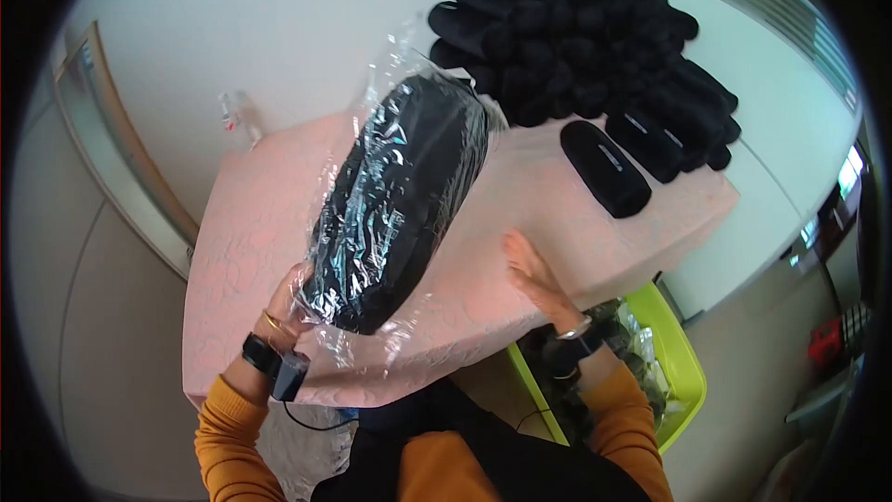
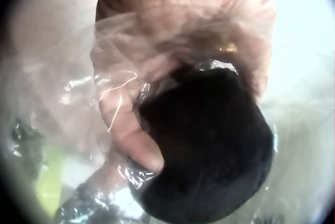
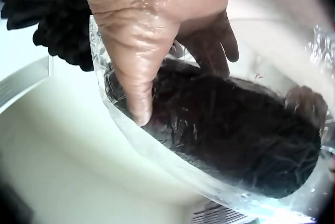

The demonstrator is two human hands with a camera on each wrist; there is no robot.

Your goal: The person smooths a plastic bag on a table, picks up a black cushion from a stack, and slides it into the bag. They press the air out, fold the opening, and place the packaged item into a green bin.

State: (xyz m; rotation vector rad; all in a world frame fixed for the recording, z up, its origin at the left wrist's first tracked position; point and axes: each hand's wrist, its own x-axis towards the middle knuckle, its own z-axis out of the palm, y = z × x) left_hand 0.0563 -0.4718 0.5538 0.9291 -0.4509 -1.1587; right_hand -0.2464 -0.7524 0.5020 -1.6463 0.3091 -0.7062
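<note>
A long black padded cushion [image 1: 409, 195] lies inside a clear plastic bag [image 1: 386, 60], tilted above the table. My left hand [image 1: 292, 302] grips its near end. In the left wrist view, the thumb of the left hand [image 2: 131, 124] presses the cushion's dark rounded end [image 2: 209, 150], and loose film hangs over the palm; the other fingers are mostly hidden behind. My right hand [image 1: 534, 274] is held up to the right of the bag, fingers extended. In the right wrist view, this right hand [image 3: 162, 30] overlaps the bagged cushion [image 3: 230, 129], thumb pointing down.
Many black cushions are heaped [image 1: 576, 46] at the table's back right, one single cushion [image 1: 606, 169] in front of them. The table has a pink patterned cover [image 1: 251, 223]. A lime-green bin [image 1: 688, 381] with plastic-wrapped dark items stands below at right; clear plastic [image 1: 302, 446] lies below at left.
</note>
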